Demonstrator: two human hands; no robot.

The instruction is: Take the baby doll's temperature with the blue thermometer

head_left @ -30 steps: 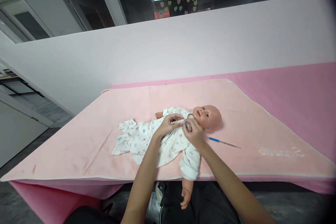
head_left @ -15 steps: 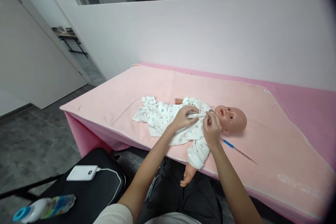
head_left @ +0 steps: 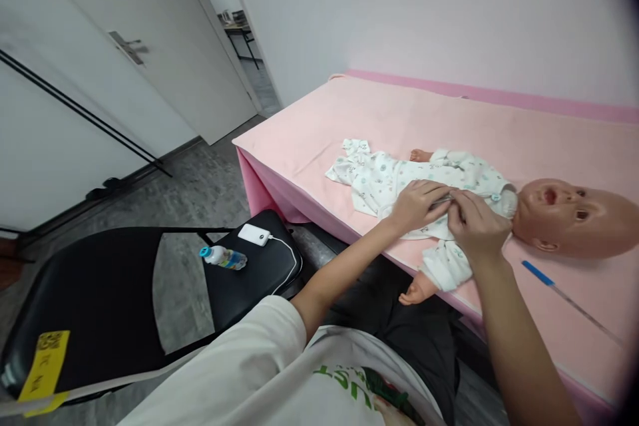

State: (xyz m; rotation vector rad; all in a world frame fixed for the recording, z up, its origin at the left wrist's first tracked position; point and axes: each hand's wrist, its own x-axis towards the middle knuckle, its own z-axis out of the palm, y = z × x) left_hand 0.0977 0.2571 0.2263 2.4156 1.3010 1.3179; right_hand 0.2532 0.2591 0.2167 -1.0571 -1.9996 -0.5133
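A baby doll lies on its back on a pink towel, head to the right, dressed in a white printed garment. My left hand pinches the garment's front edge at the doll's chest. My right hand pinches the opposite edge close beside it, just below the collar. The two hands almost touch. One doll arm hangs over the table's near edge.
A thin stick with a blue end lies on the towel near the doll's head. A black folding chair at my left carries a small bottle and a white power bank with cable. A door stands beyond.
The view has swung left and down, bringing the chair, bottle and door into sight. Both hands have slid from the doll's collar a little down the chest, still pinching the garment.
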